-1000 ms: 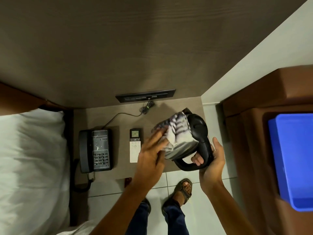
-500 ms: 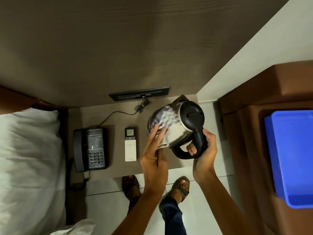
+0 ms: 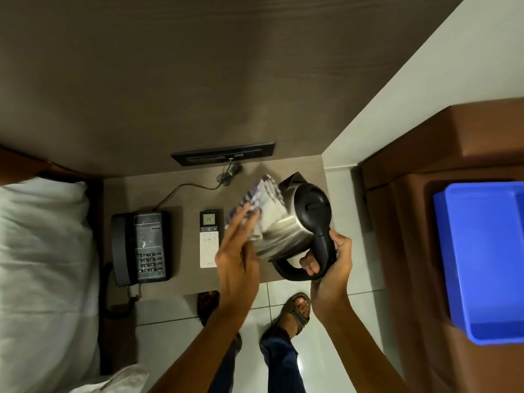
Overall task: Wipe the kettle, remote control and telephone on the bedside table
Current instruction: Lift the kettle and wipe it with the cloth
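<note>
A steel kettle (image 3: 283,236) with a black lid and handle hangs tilted over the right part of the bedside table (image 3: 181,285). My right hand (image 3: 329,259) grips its handle. My left hand (image 3: 238,251) presses a striped cloth (image 3: 263,194) flat against the kettle's left side. A white remote control (image 3: 209,242) with a small display lies just left of my left hand. Further left, the black telephone (image 3: 141,248) sits with its handset on the cradle.
A cable (image 3: 181,191) runs across the table from a black wall panel (image 3: 224,153). A white pillow (image 3: 42,251) lies at the left. A blue plastic bin (image 3: 487,256) rests on brown furniture at the right. Sandalled feet stand on the tiled floor (image 3: 170,350).
The kettle has been turned, so its lid now faces right and its steel side shows. My left hand has slid the cloth along that side. Telephone and remote have not moved.
</note>
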A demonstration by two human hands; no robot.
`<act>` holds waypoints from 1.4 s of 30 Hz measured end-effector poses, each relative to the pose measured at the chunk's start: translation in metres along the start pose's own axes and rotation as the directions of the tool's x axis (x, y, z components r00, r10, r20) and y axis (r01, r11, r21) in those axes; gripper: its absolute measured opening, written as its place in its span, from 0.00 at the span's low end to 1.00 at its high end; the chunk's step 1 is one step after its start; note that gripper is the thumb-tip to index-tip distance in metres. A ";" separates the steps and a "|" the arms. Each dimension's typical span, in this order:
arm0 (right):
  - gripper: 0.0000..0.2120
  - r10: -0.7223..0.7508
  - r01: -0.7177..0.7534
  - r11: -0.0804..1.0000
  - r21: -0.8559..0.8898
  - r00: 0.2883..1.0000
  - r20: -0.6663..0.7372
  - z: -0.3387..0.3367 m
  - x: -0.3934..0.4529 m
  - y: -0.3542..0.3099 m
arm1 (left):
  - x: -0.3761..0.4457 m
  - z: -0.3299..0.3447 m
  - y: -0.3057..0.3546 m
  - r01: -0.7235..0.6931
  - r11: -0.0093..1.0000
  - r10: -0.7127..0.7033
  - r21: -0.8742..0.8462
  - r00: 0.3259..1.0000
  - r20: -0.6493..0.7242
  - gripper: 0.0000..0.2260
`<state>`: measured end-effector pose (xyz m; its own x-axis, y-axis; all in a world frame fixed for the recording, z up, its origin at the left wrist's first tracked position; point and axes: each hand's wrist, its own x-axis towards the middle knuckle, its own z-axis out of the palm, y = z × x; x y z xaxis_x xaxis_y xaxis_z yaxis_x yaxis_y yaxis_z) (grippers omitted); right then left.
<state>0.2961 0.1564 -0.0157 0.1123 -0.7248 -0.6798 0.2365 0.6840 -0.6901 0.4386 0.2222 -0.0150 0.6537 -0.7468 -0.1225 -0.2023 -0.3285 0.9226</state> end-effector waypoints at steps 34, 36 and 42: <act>0.17 -0.061 0.056 0.996 -0.069 0.995 -0.080 0.022 -0.007 0.006 | 0.052 -0.002 0.017 -0.083 0.991 0.103 -0.104 0.975 0.198 0.17; 0.17 -0.055 0.048 0.996 -0.076 0.995 -0.087 0.022 -0.003 0.003 | 0.035 -0.010 0.013 -0.184 0.977 0.205 -0.108 0.951 0.230 0.17; 0.22 -0.042 0.029 0.994 -0.102 0.990 -0.131 0.014 0.004 0.004 | -0.005 -0.048 -0.048 -0.291 0.938 0.192 0.190 0.889 0.415 0.21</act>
<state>0.3115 0.1546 -0.0178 -0.0255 -0.7355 -0.6770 0.1403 0.6679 -0.7309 0.4804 0.2698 -0.0414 0.2401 -0.9671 -0.0838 -0.5181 -0.2006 0.8314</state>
